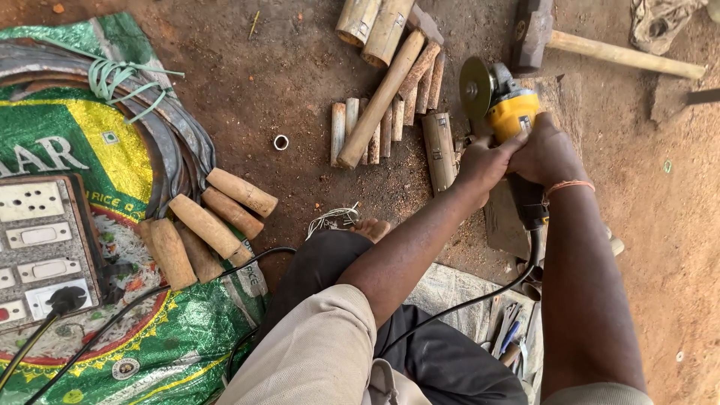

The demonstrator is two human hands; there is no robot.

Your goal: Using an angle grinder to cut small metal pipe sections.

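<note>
Both hands on the yellow-bodied angle grinder with its round grey disc [499,101], up at one o'clock. Your right hand [547,154] is clenched around the body; your left hand [480,161] grips the near side, though what its fingers pinch underneath I can't quite tell. Keep that disc tilted clear of your knuckles and the black cord [465,304] trailing behind you. Bare reddish dirt floor [660,225], sawdust everywhere. Short cut wooden pegs [379,124] at twelve o'clock, rounded wooden handles [206,225] on the green printed sack [97,142] at nine o'clock, a long-handled sledgehammer [600,49] beyond.
</note>
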